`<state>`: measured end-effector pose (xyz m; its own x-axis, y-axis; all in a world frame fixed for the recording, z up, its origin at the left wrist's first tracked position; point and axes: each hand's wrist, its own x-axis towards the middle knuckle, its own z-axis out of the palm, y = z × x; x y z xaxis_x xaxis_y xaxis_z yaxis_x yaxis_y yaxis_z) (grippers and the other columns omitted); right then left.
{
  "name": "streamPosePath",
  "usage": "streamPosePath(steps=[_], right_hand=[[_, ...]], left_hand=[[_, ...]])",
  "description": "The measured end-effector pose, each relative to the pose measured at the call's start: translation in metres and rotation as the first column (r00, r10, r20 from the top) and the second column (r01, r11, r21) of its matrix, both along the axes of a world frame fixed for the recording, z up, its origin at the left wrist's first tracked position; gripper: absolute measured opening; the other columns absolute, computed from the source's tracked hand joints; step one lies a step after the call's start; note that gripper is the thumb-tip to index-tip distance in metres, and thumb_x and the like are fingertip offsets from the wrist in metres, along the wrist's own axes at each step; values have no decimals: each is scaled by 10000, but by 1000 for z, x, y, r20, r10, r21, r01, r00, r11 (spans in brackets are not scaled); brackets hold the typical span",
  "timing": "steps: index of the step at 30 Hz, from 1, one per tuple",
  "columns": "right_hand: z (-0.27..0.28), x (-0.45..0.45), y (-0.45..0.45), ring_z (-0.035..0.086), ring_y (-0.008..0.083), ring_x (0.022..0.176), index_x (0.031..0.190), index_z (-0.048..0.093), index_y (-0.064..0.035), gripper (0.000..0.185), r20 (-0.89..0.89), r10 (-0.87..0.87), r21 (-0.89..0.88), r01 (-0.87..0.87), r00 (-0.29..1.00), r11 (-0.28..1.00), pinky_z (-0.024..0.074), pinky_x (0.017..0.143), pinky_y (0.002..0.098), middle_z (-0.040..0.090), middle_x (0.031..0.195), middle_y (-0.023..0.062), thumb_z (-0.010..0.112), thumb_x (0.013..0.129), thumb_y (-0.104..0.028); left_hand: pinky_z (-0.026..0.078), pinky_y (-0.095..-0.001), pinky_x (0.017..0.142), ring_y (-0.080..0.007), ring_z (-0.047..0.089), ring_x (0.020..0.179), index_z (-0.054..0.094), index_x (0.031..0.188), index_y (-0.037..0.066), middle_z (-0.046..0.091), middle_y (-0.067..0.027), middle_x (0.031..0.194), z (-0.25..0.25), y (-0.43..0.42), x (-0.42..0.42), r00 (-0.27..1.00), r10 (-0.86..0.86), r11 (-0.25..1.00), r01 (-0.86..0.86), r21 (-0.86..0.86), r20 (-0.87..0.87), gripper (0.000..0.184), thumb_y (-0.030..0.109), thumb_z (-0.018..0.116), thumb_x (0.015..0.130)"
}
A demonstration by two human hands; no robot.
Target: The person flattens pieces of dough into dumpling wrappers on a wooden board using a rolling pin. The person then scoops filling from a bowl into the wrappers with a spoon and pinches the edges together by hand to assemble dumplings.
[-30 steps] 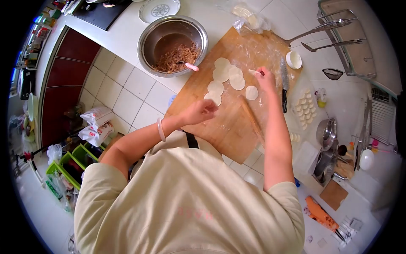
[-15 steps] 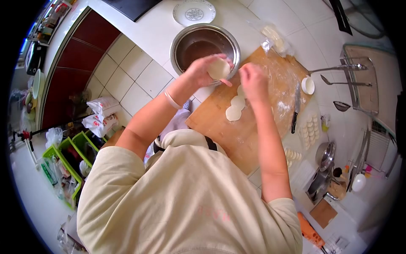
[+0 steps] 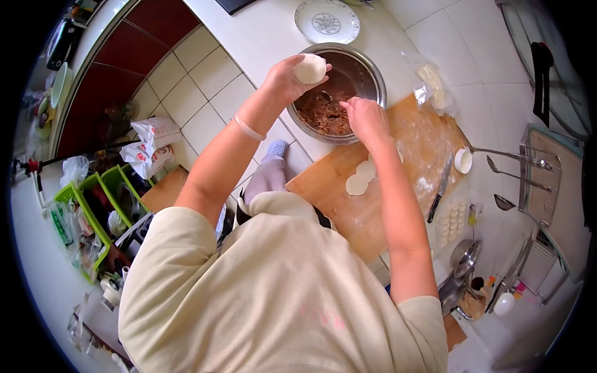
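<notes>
My left hand [image 3: 291,79] carries a round white dumpling wrapper [image 3: 310,69] on its palm, beside the left rim of a large steel bowl [image 3: 380,93]. Reddish-brown minced filling [image 3: 329,117] lies in the bowl. My right hand [image 3: 368,121] is over the bowl's right side with its fingers pinched on what looks like a spoon [image 3: 326,96], its tip in the filling and its handle mostly hidden. More round wrappers [image 3: 357,184] overlap on the wooden board [image 3: 329,186] below the bowl, partly covered by my right forearm.
A patterned white plate [image 3: 327,23] stands behind the bowl. On the board's right side lie a knife [image 3: 440,189] and a small white cup [image 3: 462,160]. Bagged dough [image 3: 432,87] sits at the far edge. Rows of shaped dumplings [image 3: 452,221] are at the right.
My right hand has moved from above the board into the bowl and now grips the spoon-like utensil. My left hand still carries the wrapper, now tilted more level. The view has shifted.
</notes>
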<state>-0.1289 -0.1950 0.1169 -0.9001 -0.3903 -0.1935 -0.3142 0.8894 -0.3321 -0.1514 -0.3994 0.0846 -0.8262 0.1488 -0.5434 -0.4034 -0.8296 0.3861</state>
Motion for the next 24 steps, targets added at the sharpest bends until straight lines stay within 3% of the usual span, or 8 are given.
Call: streamPosePath(steps=[7,9,13,16,20,22,24], right_hand=[[-41,-9,-11,641,397,804,847,695,-37,277,100,12,-49,-7,995,999,507,720,477,657,807,232,525,939,-234],[-40,-6,-8,641,390,815,874,706,-56,261,144,25,-80,-13,989,997,507,725,472,661,826,220,522,939,-229],[-43,-4,0,640,374,838,941,725,-101,232,177,105,-163,-77,979,984,508,731,458,675,881,184,529,931,-224],[-30,3,4,640,369,841,961,720,-90,224,252,74,-186,-27,965,982,508,743,445,674,900,185,544,919,-224],[-31,15,24,636,370,844,980,710,-65,222,220,97,-248,-41,971,968,509,752,427,676,911,183,550,913,-204],[-23,22,31,658,215,792,1021,690,-21,220,356,12,-282,96,934,955,499,743,304,697,897,161,556,920,-162],[-37,29,42,637,184,773,1025,684,1,233,385,1,-372,154,923,915,492,735,295,710,903,126,554,927,-165]], left_hand=[[496,-533,951,-406,578,1104,333,1293,-101,510,-287,1231,-10,-12,10,999,45,996,-43,73,-25,396,167,256,1012],[449,-528,1014,-385,527,1187,343,1305,-75,478,-266,1290,-9,-14,12,999,50,998,-50,47,14,411,198,245,1014],[433,-537,1026,-389,515,1202,349,1303,-66,469,-269,1300,-16,-19,15,998,57,996,-57,68,11,402,197,271,1009],[428,-542,1029,-393,507,1210,355,1297,-64,467,-272,1302,-16,-19,17,998,55,995,-55,84,5,399,199,283,1006],[428,-531,1032,-387,508,1212,356,1297,-58,472,-273,1300,-12,-19,20,998,56,996,-56,74,13,398,204,283,1006],[427,-526,1034,-384,509,1212,353,1300,-57,475,-272,1299,-13,-19,21,999,50,996,-50,73,6,401,206,279,1007],[427,-519,1035,-382,512,1210,349,1302,-61,476,-272,1300,-17,-19,23,999,44,997,-44,62,2,406,207,272,1008]])
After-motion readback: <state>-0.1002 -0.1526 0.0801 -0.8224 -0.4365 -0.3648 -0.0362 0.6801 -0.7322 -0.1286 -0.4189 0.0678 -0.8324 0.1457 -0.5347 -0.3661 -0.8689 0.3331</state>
